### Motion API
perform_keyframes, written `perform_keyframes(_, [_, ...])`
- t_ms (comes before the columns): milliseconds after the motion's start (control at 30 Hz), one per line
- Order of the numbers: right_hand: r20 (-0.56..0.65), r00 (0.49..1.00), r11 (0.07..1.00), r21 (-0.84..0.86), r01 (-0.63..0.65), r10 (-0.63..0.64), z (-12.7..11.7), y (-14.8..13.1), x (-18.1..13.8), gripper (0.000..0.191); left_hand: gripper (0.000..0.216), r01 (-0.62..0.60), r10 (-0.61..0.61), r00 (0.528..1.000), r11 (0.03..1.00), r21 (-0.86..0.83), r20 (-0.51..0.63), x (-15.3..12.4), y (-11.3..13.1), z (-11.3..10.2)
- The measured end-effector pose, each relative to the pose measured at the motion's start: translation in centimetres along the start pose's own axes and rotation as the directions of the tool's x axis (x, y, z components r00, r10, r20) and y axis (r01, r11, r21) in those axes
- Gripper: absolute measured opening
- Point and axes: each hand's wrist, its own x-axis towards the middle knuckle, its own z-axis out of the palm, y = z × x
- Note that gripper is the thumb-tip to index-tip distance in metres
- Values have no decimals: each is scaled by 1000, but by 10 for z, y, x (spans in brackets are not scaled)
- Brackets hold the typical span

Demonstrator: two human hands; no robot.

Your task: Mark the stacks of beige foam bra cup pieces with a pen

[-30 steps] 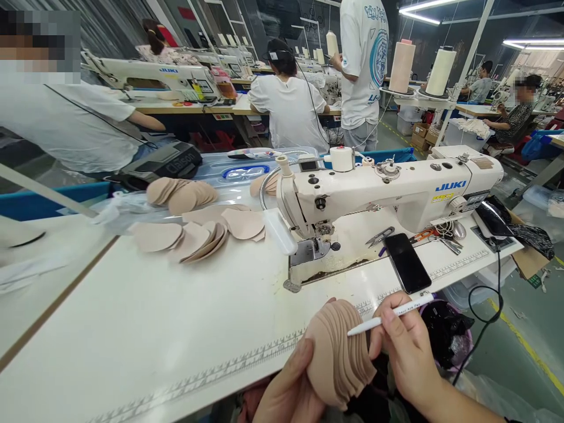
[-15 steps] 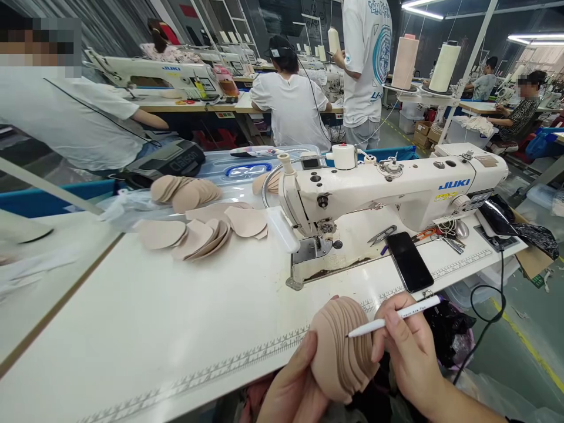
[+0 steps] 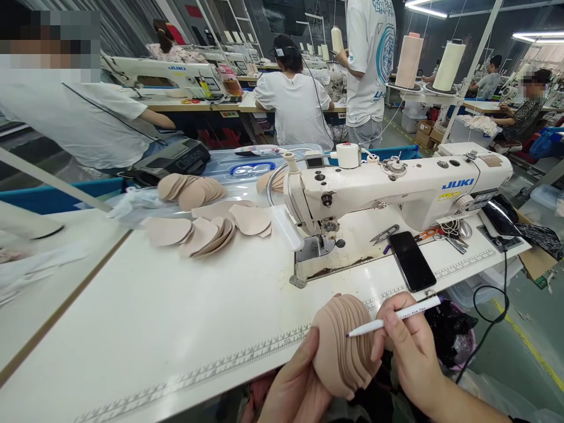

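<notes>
My left hand (image 3: 295, 385) cups a thick stack of beige foam bra cups (image 3: 341, 346) from below and from the left, just off the near edge of the white sewing table (image 3: 167, 317). My right hand (image 3: 408, 352) is closed on a white pen (image 3: 392, 316). The pen's tip rests against the edges of the stacked cups, and the fingers of that hand touch the stack's right side. Further beige cups (image 3: 207, 226) lie fanned out on the table at the left of the white Juki sewing machine (image 3: 396, 188).
A black phone (image 3: 412, 260), thread snips (image 3: 383, 235) and scissors (image 3: 443, 238) lie on the machine bed. A black cable (image 3: 497, 299) hangs off the right edge. Large thread cones (image 3: 429, 61) stand behind. Several people work at machines beyond, one sitting close at the left.
The view has shifted slightly, and the stack and both hands sit a little higher and to the right. The grips are unchanged.
</notes>
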Motion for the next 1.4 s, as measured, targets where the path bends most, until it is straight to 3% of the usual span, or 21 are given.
perform_keyframes(167, [48, 999, 1000, 14, 5, -6, 4, -2, -1, 24, 41, -7, 6, 996, 1000, 11, 86, 4, 2, 13])
perform_keyframes(400, [26, 1000, 999, -42, 8, -7, 3, 1, -2, 25, 38, -16, 16, 1000, 1000, 15, 11, 3, 1, 13])
perform_keyframes(633, [5, 1000, 1000, 12, 12, -12, 0, 0, 1, 25, 42, -20, 20, 1000, 1000, 17, -12, 2, 0, 13])
perform_keyframes(800, [0, 1000, 999, -42, 6, -6, 3, -1, 1, 28, 40, -23, 23, 997, 1000, 9, 70, 2, 1, 19])
perform_keyframes(1133, [5, 1000, 1000, 10, 19, -19, 1, 2, -2, 26, 42, -12, 15, 990, 1000, -18, 141, 3, 0, 15])
perform_keyframes(1267, [46, 999, 1000, -7, -2, 3, 2, 2, -4, 25, 41, -33, 35, 994, 999, -24, 100, 4, -1, 14])
perform_keyframes(1400, [33, 999, 999, 28, 20, -21, 2, 4, -4, 23, 50, -77, 77, 997, 997, -10, -12, 3, -2, 11])
